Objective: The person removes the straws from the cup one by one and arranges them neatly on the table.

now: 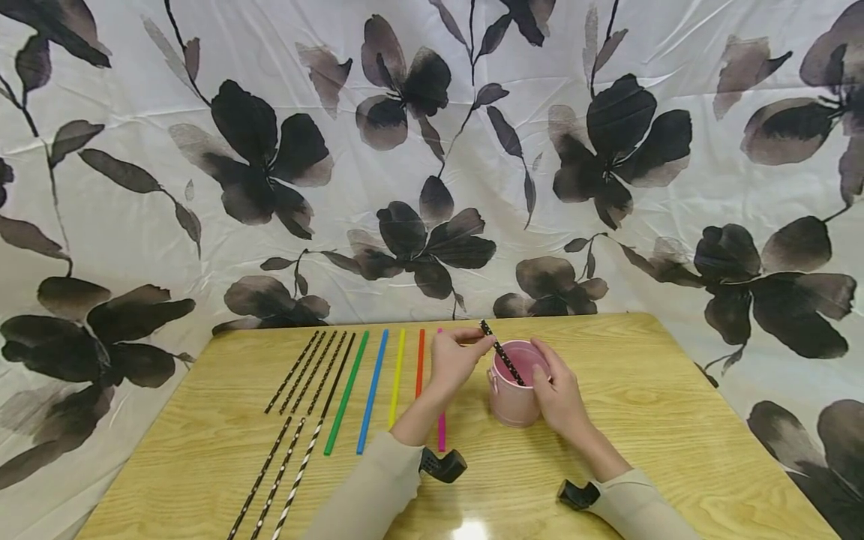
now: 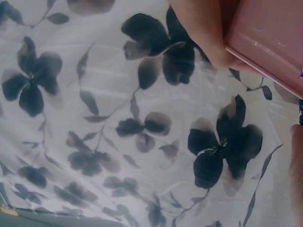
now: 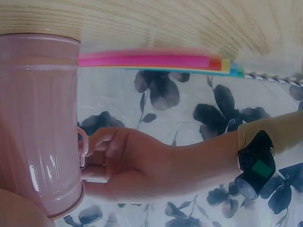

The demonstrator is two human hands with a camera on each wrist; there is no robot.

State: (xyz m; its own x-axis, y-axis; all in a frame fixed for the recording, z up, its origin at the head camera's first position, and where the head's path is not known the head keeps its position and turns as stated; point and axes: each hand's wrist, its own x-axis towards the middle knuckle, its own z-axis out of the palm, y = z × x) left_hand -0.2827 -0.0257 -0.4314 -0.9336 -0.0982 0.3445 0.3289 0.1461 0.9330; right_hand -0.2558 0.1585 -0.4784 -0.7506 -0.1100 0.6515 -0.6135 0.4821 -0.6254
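Note:
My left hand pinches a black straw with white specks near its upper end. The straw slants down into a small pink metal bucket, which stands upright on the table. At the bucket's right side my right hand grips the rim and wall, thumb toward the near side. In the right wrist view the bucket fills the left edge, with the left hand behind its small handle loop. The left wrist view catches part of the bucket at the upper right.
Plain straws lie side by side left of the bucket: green, blue, yellow, red and magenta. Farther left are several black patterned straws in two rows on the wooden table. Floral cloth hangs behind.

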